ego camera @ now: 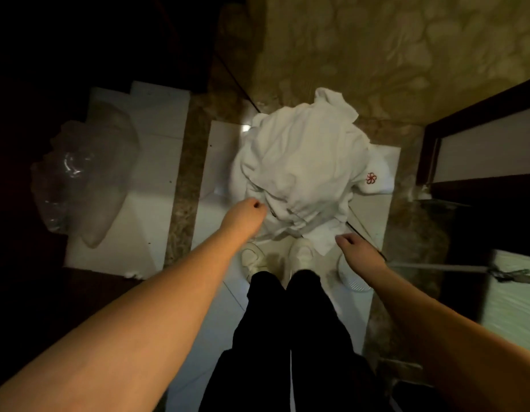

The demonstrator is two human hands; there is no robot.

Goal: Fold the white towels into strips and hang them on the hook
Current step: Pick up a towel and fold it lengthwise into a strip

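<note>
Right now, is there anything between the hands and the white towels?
Nothing visible. The left hand is at the near edge of the white towels, and the right hand hovers beside their near corner, with no object between.

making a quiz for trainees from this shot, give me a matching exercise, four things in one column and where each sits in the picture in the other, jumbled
Things:
1. white towels
2. clear plastic bag
3. red flower logo
4. white shoes

Places:
A. far left, on the pale floor
B. centre, heaped on the floor
C. just below the heap, between the two hands
D. right edge of the heap

Pairs: 1-B, 2-A, 3-D, 4-C
</note>
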